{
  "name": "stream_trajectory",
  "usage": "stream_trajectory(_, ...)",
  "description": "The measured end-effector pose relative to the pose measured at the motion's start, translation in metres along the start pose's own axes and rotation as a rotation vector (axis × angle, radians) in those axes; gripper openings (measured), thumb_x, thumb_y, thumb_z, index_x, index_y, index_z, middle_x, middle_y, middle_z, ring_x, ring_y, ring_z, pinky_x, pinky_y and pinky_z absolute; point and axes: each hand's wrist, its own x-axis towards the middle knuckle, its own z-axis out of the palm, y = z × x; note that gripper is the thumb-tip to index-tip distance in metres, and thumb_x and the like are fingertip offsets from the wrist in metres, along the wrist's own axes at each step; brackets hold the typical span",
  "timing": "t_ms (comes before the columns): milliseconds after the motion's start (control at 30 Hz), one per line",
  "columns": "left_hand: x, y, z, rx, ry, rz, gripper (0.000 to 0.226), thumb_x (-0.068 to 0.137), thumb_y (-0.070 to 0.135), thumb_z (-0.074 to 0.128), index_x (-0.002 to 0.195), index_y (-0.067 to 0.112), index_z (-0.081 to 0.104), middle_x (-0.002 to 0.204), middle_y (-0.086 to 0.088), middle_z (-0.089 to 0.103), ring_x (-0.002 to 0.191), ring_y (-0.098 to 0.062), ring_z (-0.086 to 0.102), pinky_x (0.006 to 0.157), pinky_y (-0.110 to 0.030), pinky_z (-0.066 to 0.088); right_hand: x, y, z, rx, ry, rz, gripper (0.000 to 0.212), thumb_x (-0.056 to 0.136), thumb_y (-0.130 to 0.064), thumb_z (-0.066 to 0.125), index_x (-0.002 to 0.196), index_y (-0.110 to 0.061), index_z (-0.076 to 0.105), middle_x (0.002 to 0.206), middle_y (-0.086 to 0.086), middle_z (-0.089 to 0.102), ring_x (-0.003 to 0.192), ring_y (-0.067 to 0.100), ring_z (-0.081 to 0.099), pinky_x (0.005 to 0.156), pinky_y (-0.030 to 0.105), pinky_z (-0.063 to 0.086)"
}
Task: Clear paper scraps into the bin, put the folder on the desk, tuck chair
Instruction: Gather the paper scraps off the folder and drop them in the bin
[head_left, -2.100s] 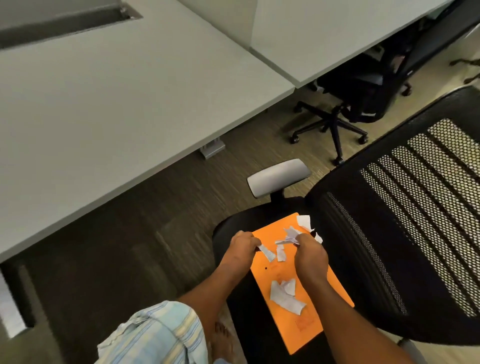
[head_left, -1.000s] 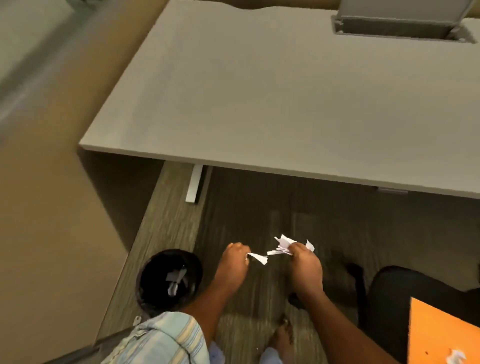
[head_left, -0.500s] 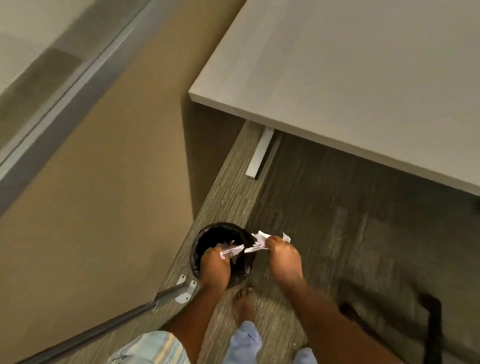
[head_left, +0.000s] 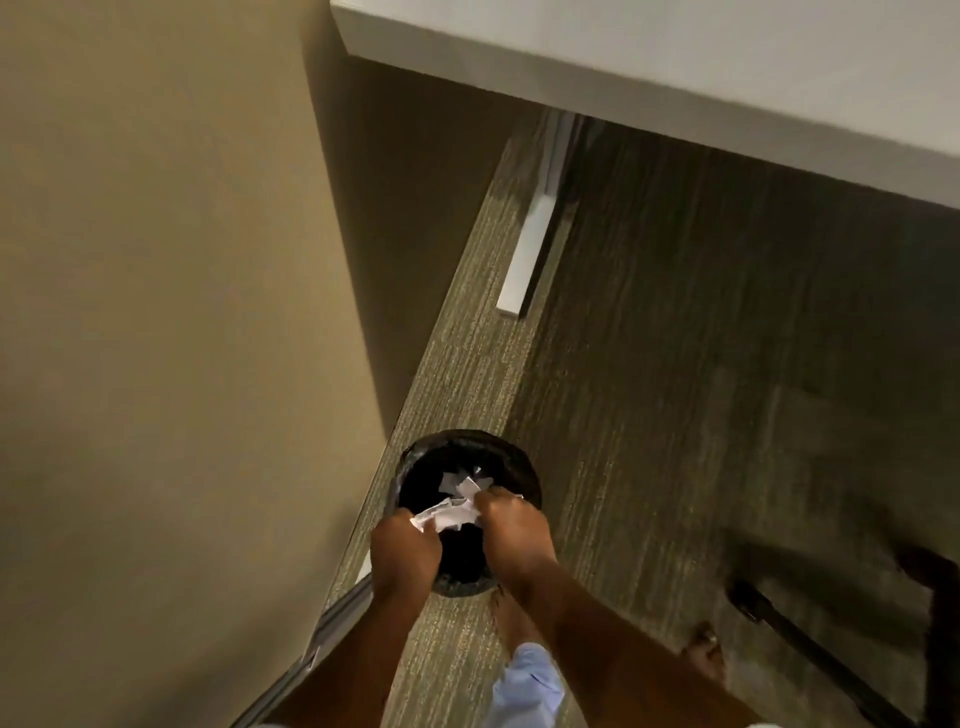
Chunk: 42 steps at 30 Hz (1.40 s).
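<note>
A round black bin (head_left: 511, 465) with a dark liner stands on the carpet beside the wall. Both my hands hover over its opening. My left hand (head_left: 402, 553) and my right hand (head_left: 511, 525) are closed on a bunch of white paper scraps (head_left: 449, 514) held between them. A few more white scraps (head_left: 457, 480) show inside the bin, above my fingers. The orange folder is out of sight. Only the chair's black base (head_left: 831, 654) shows at the lower right.
A tan wall (head_left: 182, 312) fills the left side. The grey desk's edge (head_left: 649, 98) runs across the top right, with its pale metal foot (head_left: 532, 260) on the carpet. A metal floor rail (head_left: 322, 639) runs along the wall base. My bare feet stand behind the bin.
I have turned from the chair to the bin and carried the scraps there. Both hands moved from beside the bin's rim to directly over its opening.
</note>
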Motion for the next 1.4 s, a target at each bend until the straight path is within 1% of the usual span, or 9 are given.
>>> stream_trajectory(233,0.035,-0.015,0.031,-0.041,-0.055,-0.09,0.02,0.078,0.008,0.063,0.092,-0.005,0.065,0.096,-0.028,0.069,0.09,-0.041,0.065,0.071,-0.04,0.051,0.031,0.01,0.043,0.086,-0.111,0.07,0.032,0.092,-0.006,0.046,0.123,-0.01,0.051,0.123,0.016,0.056,0.108,0.033,0.058,0.087,0.04,0.049)
stream_trajectory(367,0.05,-0.019,0.047,-0.106,-0.14,-0.082,0.025,0.078,0.013,0.066,0.1,0.002,0.065,0.102,-0.021,0.069,0.094,-0.036,0.064,0.07,-0.028,0.042,0.043,0.015,0.062,0.199,-0.2,0.068,0.056,0.089,0.0,0.048,0.14,-0.013,0.032,0.138,0.015,0.042,0.123,0.033,0.047,0.098,0.042,0.044)
stream_trajectory(500,0.057,-0.026,0.058,-0.084,-0.201,-0.036,0.031,0.08,0.014,0.066,0.107,0.002,0.06,0.109,-0.017,0.067,0.099,-0.035,0.061,0.073,-0.03,0.042,0.044,0.021,0.08,0.23,-0.274,0.037,0.078,0.081,0.006,0.053,0.148,-0.02,0.02,0.15,0.013,0.025,0.136,0.034,0.029,0.109,0.042,0.034)
stream_trajectory(667,0.057,-0.04,0.063,0.021,-0.253,-0.029,0.029,0.089,0.011,0.055,0.115,0.0,0.058,0.117,-0.022,0.063,0.108,-0.037,0.058,0.085,-0.035,0.043,0.047,0.025,0.101,0.254,-0.242,0.035,0.077,0.084,0.004,0.056,0.148,-0.018,0.019,0.153,0.011,0.021,0.141,0.031,0.021,0.113,0.04,0.03)
stream_trajectory(833,0.047,-0.045,0.055,-0.043,-0.2,-0.025,0.021,0.092,0.005,0.047,0.102,-0.004,0.064,0.105,-0.024,0.067,0.097,-0.036,0.061,0.072,-0.029,0.036,0.04,0.016,0.086,0.276,-0.208,0.022,0.058,0.091,-0.003,0.049,0.145,-0.014,0.028,0.148,0.011,0.03,0.139,0.029,0.028,0.112,0.041,0.031)
stream_trajectory(933,0.034,-0.033,0.045,-0.041,-0.162,0.072,0.022,0.093,0.012,0.048,0.082,0.0,0.063,0.082,-0.022,0.065,0.077,-0.034,0.059,0.064,-0.029,0.034,0.025,0.011,0.055,0.17,-0.108,-0.015,0.037,0.095,-0.012,0.043,0.132,-0.009,0.042,0.134,0.014,0.048,0.124,0.031,0.044,0.099,0.043,0.04)
stream_trajectory(1067,0.014,-0.004,0.028,0.003,-0.158,0.199,0.032,0.095,0.024,0.046,0.076,0.005,0.063,0.073,-0.014,0.065,0.064,-0.025,0.054,0.061,-0.037,0.043,0.004,0.007,0.005,0.02,0.014,-0.015,0.022,0.094,-0.018,0.038,0.11,-0.011,0.053,0.112,0.013,0.063,0.103,0.035,0.057,0.082,0.043,0.042)
stream_trajectory(1233,-0.021,0.048,0.002,-0.013,-0.207,0.387,0.033,0.096,0.022,0.044,0.068,0.013,0.059,0.077,-0.011,0.066,0.07,-0.022,0.056,0.067,-0.031,0.037,-0.026,0.015,-0.059,0.003,0.151,0.021,0.016,0.093,-0.025,0.042,0.1,-0.017,0.054,0.106,0.007,0.065,0.099,0.031,0.058,0.08,0.042,0.04)
stream_trajectory(1400,-0.068,0.098,-0.024,0.025,-0.184,0.516,0.029,0.096,0.024,0.045,0.092,0.008,0.068,0.096,-0.008,0.07,0.09,-0.024,0.061,0.081,-0.034,0.044,-0.068,0.028,-0.12,0.041,0.273,0.111,0.024,0.099,-0.03,0.036,0.106,-0.017,0.055,0.111,0.006,0.064,0.105,0.029,0.056,0.084,0.042,0.039)
